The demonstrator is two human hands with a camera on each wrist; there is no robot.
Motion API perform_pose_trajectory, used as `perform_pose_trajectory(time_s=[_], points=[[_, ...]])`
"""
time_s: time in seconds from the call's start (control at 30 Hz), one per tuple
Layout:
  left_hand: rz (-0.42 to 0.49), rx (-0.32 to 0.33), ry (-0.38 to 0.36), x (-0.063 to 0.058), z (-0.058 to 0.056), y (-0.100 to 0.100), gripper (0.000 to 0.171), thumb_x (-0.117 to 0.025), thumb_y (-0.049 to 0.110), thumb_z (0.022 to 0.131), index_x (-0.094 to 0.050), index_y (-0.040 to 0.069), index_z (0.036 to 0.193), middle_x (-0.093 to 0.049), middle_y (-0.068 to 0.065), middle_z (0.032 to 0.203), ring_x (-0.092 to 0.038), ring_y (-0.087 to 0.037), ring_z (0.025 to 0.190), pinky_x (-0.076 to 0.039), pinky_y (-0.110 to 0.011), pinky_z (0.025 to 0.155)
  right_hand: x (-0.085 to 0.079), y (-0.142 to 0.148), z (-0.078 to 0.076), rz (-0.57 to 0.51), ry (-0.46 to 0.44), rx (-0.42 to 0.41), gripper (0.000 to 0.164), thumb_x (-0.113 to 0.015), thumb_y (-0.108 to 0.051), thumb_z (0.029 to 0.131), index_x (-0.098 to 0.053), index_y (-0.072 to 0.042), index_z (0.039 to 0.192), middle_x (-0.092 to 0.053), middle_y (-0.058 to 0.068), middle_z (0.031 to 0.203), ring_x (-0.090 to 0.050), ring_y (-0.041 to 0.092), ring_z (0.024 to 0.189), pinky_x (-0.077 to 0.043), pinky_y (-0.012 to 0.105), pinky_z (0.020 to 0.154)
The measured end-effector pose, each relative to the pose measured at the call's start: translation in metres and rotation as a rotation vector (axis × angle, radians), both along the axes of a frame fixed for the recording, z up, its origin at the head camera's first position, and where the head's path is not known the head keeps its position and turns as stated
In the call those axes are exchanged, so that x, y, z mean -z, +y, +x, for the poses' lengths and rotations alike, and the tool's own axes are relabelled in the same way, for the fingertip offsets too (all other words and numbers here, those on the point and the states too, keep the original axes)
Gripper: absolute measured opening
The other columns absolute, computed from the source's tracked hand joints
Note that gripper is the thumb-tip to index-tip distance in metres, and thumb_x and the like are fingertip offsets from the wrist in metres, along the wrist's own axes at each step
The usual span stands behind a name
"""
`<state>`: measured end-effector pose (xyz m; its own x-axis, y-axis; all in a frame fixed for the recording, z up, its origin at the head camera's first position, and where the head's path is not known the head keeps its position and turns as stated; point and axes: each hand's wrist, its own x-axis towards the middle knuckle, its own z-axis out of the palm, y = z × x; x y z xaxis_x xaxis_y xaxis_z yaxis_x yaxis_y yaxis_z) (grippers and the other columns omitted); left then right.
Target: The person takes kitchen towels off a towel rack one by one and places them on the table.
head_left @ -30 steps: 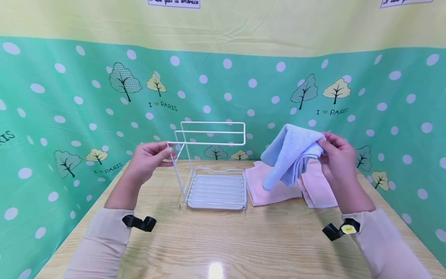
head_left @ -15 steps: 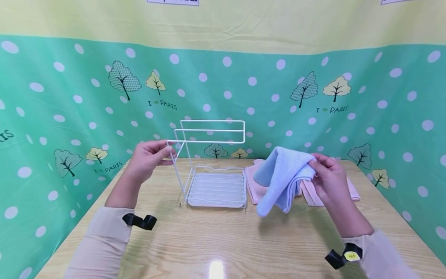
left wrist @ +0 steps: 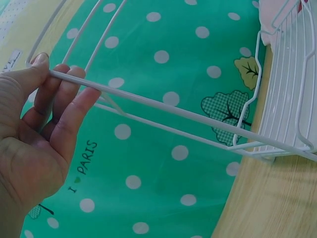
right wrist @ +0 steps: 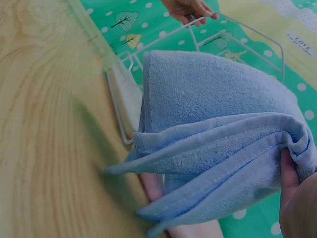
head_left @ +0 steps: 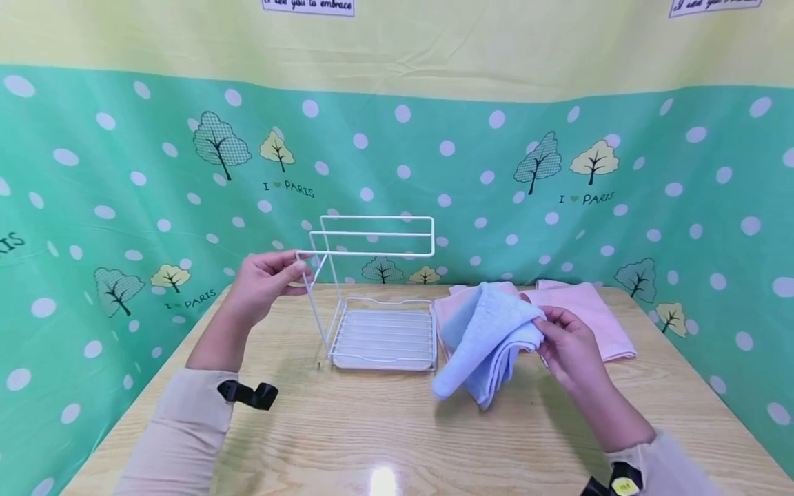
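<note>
A white wire rack [head_left: 378,254] with rails on top and a slatted bottom shelf stands on the table. My left hand [head_left: 263,282] pinches its upper left corner; in the left wrist view the thumb and fingers are on a white bar [left wrist: 163,105]. My right hand [head_left: 571,344] grips a folded blue towel [head_left: 486,337] by its right edge, and the cloth hangs down in loose layers. The towel is held above the table, right of the rack, and hides part of a pink towel [head_left: 459,302] lying behind it. Another pink towel [head_left: 589,313] lies farther right.
A white tray [head_left: 384,337] sits within the rack's base. The wooden table [head_left: 347,427] reaches back to a green dotted curtain [head_left: 403,158] with tree prints, which also lines both sides.
My right hand has brought the blue towel down, leftward and closer to me, uncovering more of the right pink towel. The left hand keeps its hold on the rack.
</note>
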<state>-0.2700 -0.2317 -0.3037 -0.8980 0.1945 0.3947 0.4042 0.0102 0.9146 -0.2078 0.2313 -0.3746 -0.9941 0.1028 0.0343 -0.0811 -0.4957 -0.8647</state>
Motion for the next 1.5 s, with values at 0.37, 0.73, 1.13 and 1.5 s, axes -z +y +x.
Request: perform_pose_trajectory(time_s=[0.37,0.73,1.13,1.5], points=[[0.001,0.011,0.004,0.001,-0.002,0.000,0.015,-0.065,0.006,0.094,-0.076,0.013,0.102,-0.071,-0.006,0.086,-0.071,-0.015,0.079,-0.060,-0.035,0.074,0.014,0.036,0.001,0.369,-0.073,0.063,0.012,-0.065,-0.005,0.094,-0.065,-0.015,0.099,-0.057,-0.001,0.092,-0.058,0.008,0.078,-0.058,0.018,0.064],[-0.003,-0.004,0.012,0.002,0.001,-0.004,0.015,-0.066,0.007,0.094,-0.076,0.013,0.103,-0.071,-0.006,0.087,-0.071,-0.014,0.079,-0.061,-0.035,0.074,0.025,0.062,-0.003,0.494,-0.156,0.118,0.014,-0.069,-0.008,0.092,-0.062,-0.012,0.103,-0.059,-0.004,0.090,-0.061,0.009,0.077,-0.060,0.023,0.067],[0.006,0.001,0.009,-0.001,-0.001,0.001,0.018,-0.065,0.005,0.094,-0.076,0.017,0.100,-0.072,-0.006,0.086,-0.071,-0.015,0.080,-0.061,-0.034,0.074,0.042,0.093,0.001,0.703,-0.200,0.148,0.020,-0.069,-0.011,0.092,-0.058,-0.010,0.109,-0.055,-0.003,0.093,-0.061,0.010,0.074,-0.060,0.025,0.063],[-0.003,-0.005,0.008,0.001,-0.001,0.000,0.015,-0.066,0.006,0.093,-0.076,0.013,0.103,-0.072,-0.007,0.087,-0.071,-0.015,0.080,-0.060,-0.036,0.074,0.053,0.108,-0.001,0.773,-0.258,0.174,0.030,-0.070,-0.014,0.092,-0.056,-0.002,0.115,-0.054,0.004,0.098,-0.062,0.011,0.076,-0.061,0.026,0.067]])
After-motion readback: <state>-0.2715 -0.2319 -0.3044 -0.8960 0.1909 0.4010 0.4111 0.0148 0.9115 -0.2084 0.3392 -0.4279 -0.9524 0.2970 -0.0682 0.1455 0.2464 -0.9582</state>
